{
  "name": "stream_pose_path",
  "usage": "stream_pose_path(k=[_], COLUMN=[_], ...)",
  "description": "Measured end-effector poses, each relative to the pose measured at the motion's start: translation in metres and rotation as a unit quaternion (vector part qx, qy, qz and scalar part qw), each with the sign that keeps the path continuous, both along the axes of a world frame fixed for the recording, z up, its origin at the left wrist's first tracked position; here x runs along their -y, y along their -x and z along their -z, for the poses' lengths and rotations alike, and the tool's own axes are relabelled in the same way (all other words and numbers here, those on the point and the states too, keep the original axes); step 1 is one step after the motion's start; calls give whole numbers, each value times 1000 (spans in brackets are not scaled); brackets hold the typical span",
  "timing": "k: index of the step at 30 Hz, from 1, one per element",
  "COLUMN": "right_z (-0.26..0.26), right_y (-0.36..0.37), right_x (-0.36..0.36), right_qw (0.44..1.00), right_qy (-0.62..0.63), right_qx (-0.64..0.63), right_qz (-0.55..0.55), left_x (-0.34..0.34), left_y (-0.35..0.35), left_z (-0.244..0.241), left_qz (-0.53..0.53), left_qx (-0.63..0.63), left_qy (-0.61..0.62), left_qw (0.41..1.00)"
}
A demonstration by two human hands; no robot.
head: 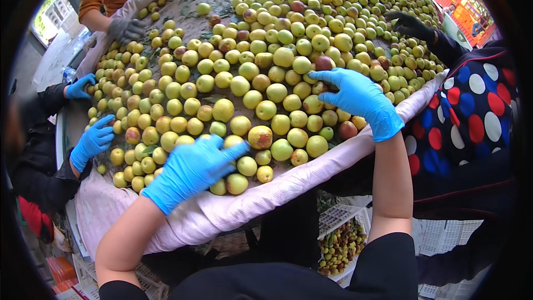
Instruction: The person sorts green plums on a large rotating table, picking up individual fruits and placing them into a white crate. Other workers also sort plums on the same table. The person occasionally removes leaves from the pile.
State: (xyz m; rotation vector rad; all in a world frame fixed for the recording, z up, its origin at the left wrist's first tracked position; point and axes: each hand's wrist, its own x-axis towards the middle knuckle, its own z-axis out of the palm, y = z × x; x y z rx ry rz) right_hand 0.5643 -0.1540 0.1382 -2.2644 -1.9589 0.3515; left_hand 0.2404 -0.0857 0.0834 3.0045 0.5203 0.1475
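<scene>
A broad sorting table is heaped with green-yellow jujubes [283, 56], some with reddish-brown patches. My left hand [189, 171], in a blue glove and slightly blurred, hovers over or touches the fruit at the near edge, thumb and fingers spread. Its palm hides some jujubes beneath. Farther right, my right hand [360, 96], also blue-gloved, reaches down to the pile with index finger and thumb apart. Those fingertips lie by a dark red jujube [324, 63], and no fruit is visibly gripped. A large blotched jujube [260, 137] sits between my hands.
A pale padded cloth [258, 204] wraps the table's rim. Co-workers' blue-gloved hands [92, 141] work at the left, a grey-gloved hand [126, 30] at the back, and a dark-gloved hand [410, 26] at the right. Below stands a white plastic crate [338, 215] of browner fruit.
</scene>
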Motion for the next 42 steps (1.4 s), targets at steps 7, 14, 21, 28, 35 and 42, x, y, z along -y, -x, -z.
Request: stream_pose_path(k=[7, 14, 21, 28, 35, 42], right_z=[-4, 14, 36, 27, 57, 77], right_y=[12, 22, 58, 101, 107, 118], right_x=[29, 23, 9, -14, -76, -168], right_qw=[989, 982, 955, 906, 885, 924], right_qy=[52, 138, 42, -23, 7, -125], right_qx=[132, -34, -150, 22, 188, 255], right_qz=[-32, -127, -252, -422, -427, -255], left_x=[-65, 3, 1, -48, -49, -49], left_y=[50, 13, 61, 161, 153, 91], left_z=[2, -28, -14, -8, -35, 20], left_qz=[-166, -15, -77, -219, -249, -146], left_qx=[-54, 9, -80, -48, 114, -25], left_qy=[-50, 64, -9, 68, 226, 56], left_qw=[983, 998, 994, 972, 935, 987])
